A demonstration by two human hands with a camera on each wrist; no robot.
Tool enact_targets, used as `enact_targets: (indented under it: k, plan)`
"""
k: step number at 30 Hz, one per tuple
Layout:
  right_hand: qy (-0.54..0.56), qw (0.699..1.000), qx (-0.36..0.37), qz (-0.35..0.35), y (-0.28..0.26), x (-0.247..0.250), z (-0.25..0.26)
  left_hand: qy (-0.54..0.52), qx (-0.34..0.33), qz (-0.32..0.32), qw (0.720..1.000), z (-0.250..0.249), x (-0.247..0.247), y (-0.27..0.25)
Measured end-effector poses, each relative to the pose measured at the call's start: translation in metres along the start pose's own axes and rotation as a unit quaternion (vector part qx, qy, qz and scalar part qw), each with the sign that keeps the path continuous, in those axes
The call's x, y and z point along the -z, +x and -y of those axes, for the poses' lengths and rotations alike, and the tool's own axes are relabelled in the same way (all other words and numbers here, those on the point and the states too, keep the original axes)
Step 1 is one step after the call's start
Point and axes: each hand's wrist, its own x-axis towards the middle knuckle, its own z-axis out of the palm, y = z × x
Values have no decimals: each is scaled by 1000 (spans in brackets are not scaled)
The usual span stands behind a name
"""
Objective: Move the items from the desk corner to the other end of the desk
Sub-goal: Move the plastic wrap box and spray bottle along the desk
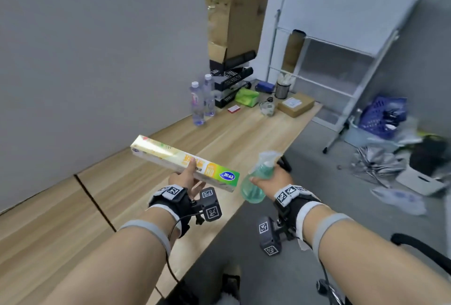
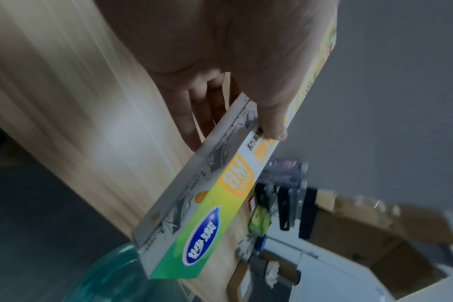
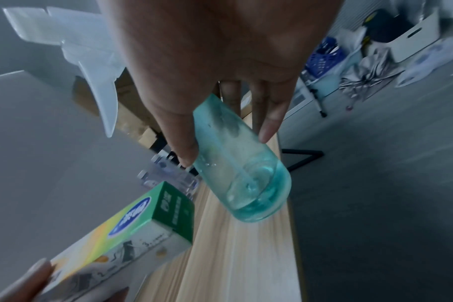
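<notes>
Cardboard and teal plastic are riding in the two hands, both lifted clear of the tabletop [image 1: 136,182]. Nearest, the left hand [image 1: 186,179] is gripping a long wrap box [image 1: 185,162], thumb on top and fingers [image 2: 194,114] curled beneath; the right hand [image 1: 273,177] is wrapping a spray bottle [image 1: 256,182] at its neck. Farther off, water bottles [image 1: 202,99] and a carton [image 1: 295,104] are crowding the far corner. The carry looks midway; setting down calls for finding a free patch.
</notes>
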Motion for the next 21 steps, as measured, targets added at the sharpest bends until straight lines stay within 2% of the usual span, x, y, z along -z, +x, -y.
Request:
enact_targets:
  k: [4, 9, 14, 21]
  plan:
    - [-14, 999, -33, -5, 69, 35, -24, 66, 39, 33, 996, 19, -87, 62]
    - [-56, 996, -64, -10, 174, 81, -35, 152, 78, 79, 982, 48, -183, 173]
    - [-69, 994, -74, -28, 253, 132, -32, 249, 85, 99, 960, 22, -257, 201]
    - [-70, 996, -61, -9, 341, 159, -38, 287, 113, 45, 950, 13, -323, 247]
